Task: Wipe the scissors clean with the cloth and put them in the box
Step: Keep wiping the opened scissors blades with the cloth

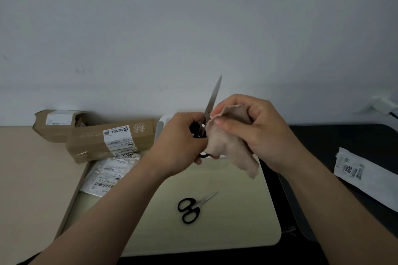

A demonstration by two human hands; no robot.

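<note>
Beige cloth [228, 142], black-handled scissors [189, 208]

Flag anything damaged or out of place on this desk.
The rear cardboard parcel looks crumpled and torn open at its right end. Nearby, plastic mailers lie in a loose heap, partly under the long carton.

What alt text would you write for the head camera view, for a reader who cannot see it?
The left hand grips the black handles of large scissors, blades pointing up, while the right hand holds a beige cloth at the blades. A smaller pair of black-handled scissors lies on the pale mat below, with cardboard parcels to the left.
</note>
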